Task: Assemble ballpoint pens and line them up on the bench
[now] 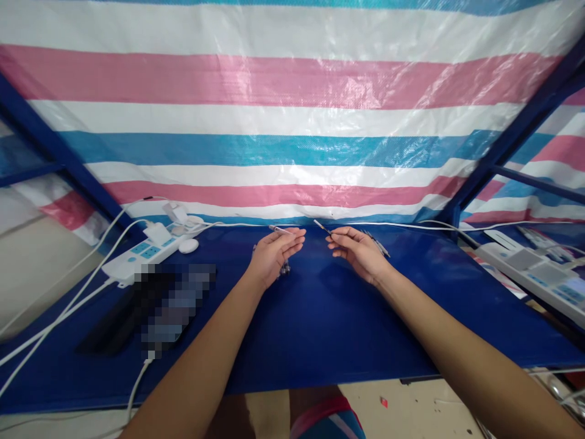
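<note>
My left hand (276, 253) is closed in a pinch on a thin, pale pen-like tube (278, 230) above the table. In my right hand (359, 251), thumb and fingers pinch a slim pen-like stick (322, 227), white at its far end and dark nearer the fingers. The two hands are apart, and the sticks do not touch. Partly hidden behind my left hand lies a small bunch of thin dark sticks (286, 269). More thin grey pen-like sticks (378, 242) lie just beyond my right hand. Exactly what kind they are is too small to tell.
The blue table (329, 341) runs up to a striped plastic sheet (292, 79). At left are a white power strip (141, 253) with cables, a round white puck (189, 246) and a blurred dark device (178, 311). Another power strip (534, 274) lies at right.
</note>
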